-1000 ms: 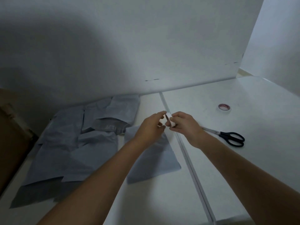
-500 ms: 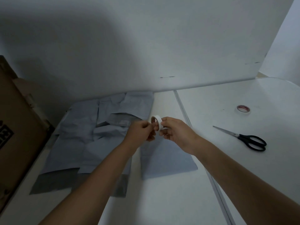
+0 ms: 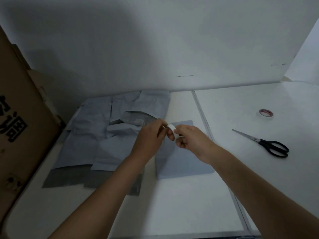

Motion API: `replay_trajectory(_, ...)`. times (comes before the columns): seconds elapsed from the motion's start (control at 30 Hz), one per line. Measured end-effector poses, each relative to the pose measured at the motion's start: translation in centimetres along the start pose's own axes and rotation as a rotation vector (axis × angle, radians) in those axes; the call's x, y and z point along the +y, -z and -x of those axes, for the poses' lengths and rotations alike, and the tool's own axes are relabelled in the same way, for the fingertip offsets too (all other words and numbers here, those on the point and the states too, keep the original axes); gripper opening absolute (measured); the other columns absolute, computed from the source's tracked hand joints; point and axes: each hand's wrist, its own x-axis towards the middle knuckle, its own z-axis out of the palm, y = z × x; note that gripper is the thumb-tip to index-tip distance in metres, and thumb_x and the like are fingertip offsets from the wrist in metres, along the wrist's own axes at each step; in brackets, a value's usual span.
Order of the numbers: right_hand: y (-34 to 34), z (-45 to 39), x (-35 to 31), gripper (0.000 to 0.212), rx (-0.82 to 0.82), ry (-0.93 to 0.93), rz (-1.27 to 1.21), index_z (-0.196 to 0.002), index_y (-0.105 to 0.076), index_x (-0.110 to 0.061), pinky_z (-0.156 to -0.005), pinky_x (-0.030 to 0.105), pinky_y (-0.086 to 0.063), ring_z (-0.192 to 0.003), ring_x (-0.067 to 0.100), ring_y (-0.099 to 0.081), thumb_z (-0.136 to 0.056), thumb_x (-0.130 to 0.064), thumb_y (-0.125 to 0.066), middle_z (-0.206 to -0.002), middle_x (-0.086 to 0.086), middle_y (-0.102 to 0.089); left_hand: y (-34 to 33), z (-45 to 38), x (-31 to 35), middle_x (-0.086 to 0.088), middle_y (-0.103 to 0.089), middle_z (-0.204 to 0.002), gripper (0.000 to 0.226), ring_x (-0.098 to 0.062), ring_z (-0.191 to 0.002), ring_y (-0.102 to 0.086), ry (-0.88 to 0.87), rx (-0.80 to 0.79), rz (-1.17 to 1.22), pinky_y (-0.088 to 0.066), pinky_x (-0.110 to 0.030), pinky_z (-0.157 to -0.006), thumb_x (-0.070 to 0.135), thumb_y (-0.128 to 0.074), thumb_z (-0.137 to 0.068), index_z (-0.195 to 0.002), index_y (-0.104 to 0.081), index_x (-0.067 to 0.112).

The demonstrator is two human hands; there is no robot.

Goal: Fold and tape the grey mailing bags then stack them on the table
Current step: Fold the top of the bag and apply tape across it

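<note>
View has swung left and down since the earlier frames: more of the box (image 3: 20, 118) shows at the left edge, and the scissors (image 3: 264, 144) and spare roll (image 3: 318, 115) sit farther right in frame. On the counter (image 3: 181, 204) they lie as before. Hands have stayed together over the folded bag; the roll between them has turned, now edge-on rather than showing its hole.

Left hand (image 3: 150, 140): fingers curled, thumb and forefinger pinching the left side of the tape roll (image 3: 171, 127). Right hand (image 3: 191, 138): fingers curled, pinching the roll's right side from the near side. Roll held off the counter, above the far end of the folded bag. Whether a strip is pulled free, cannot tell.

Folded bag (image 3: 183, 163): flat grey rectangle, centre of counter, just left of the seam (image 3: 203, 118) that runs near to far. Partly hidden by the hands and right forearm.

Bag pile (image 3: 103, 135): loose grey mailing bags, overlapping and creased, left of the folded bag, reaching the far wall. Darker flaps on the near edge.

Box: brown cardboard, black print on its side, standing at the counter's left edge. Contents not visible.

Scissors: black handles, blades closed, pointing far-left, right of seam. Spare roll lies flat beyond them.
</note>
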Motion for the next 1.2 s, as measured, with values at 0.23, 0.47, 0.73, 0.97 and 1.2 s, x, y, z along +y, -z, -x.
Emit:
replay_trajectory(0.23, -0.5, 1.0, 0.1, 0.019, -0.025, 0.015, -0.041, -0.101, -0.064, -0.007, -0.064, 0.025, -0.04, -0.058, 0.014, -0.045, -0.097, -0.013, -0.046, -0.087, 0.008, -0.063, -0.9, 0.9, -0.1, 0.0, -0.072, -0.071, 0.011, -0.018, -0.069, -0.071, 0.434, -0.059, 0.482, -0.058, -0.034, -0.073, 0.019, -0.064, -0.09, -0.081, -0.065, 0.012)
replay_trajectory(0.47, -0.7, 1.3, 0.5, 0.022, -0.024, 0.02, -0.069, -0.091, -0.067, -0.01, -0.073, 0.028, -0.044, -0.069, 0.017, -0.053, -0.096, -0.016, -0.047, -0.086, 0.007, -0.064, -0.9, 1.4, 1.3, -0.013, -0.07, -0.077, 0.012, -0.018, -0.069, -0.067, 0.687, -0.208, 0.887, -0.053, -0.022, -0.062, 0.007, -0.057, -0.091, -0.085, -0.067, 0.003)
replay_trajectory(0.73, -0.4, 1.6, 0.9, 0.026, 0.06, 0.021, -0.012, -0.104, -0.068, -0.005, -0.075, 0.027, -0.048, -0.076, 0.019, -0.064, -0.098, -0.019, -0.048, -0.09, 0.007, -0.068, -0.4, 1.3, 0.5, 0.008, -0.068, -0.097, 0.02, -0.006, -0.084, -0.065, 0.46, -0.045, 0.394, -0.052, -0.017, -0.079, 0.018, -0.062, -0.091, -0.112, -0.065, 0.019)
replay_trajectory(0.97, -0.5, 1.0, 0.4, 0.027, 0.119, 0.132, 0.17, -0.094, -0.072, -0.003, -0.09, 0.038, -0.056, -0.08, 0.011, -0.068, -0.096, -0.027, -0.058, -0.086, 0.006, -0.072, 1.8, 1.2, 2.5, 0.008, -0.068, -0.091, 0.013, -0.002, -0.08, -0.062, 0.069, -0.042, 0.078, -0.049, -0.016, -0.074, 0.021, -0.066, -0.088, -0.099, -0.071, 0.019)
replay_trajectory(1.2, -0.3, 0.8, -0.2, 0.033, 0.198, 0.252, 0.607, -0.079, -0.071, -0.023, -0.076, 0.025, -0.052, -0.078, 0.003, -0.066, -0.093, -0.047, -0.054, -0.079, -0.008, -0.071, 2.8, 1.0, 2.9, 0.021, -0.062, -0.072, 0.01, 0.007, -0.07, -0.059, 0.106, -0.053, 0.02, -0.044, -0.008, -0.064, 0.025, -0.064, -0.089, -0.089, -0.073, 0.021)
